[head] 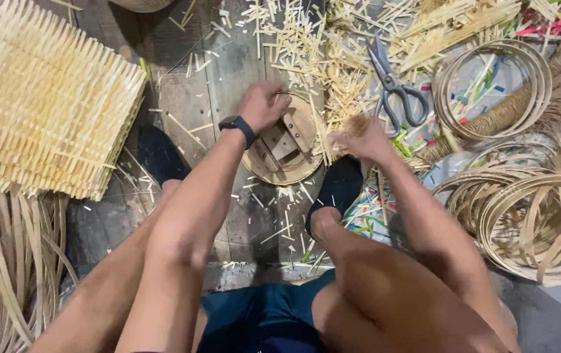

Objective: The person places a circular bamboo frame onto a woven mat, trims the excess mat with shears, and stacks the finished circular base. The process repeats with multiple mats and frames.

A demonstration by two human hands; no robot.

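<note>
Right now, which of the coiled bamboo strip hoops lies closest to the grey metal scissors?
The upper stack of round bamboo strip hoops, just right of the grey metal scissors. The bigger tangled hoop coils lie lower, beside the right forearm, well away from the scissors.

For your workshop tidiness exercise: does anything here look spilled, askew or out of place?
Yes. Short bamboo offcuts lie scattered loosely across the floor planks, and open scissors lie among them. The left hand grips the round wooden form; the right hand is blurred.
</note>
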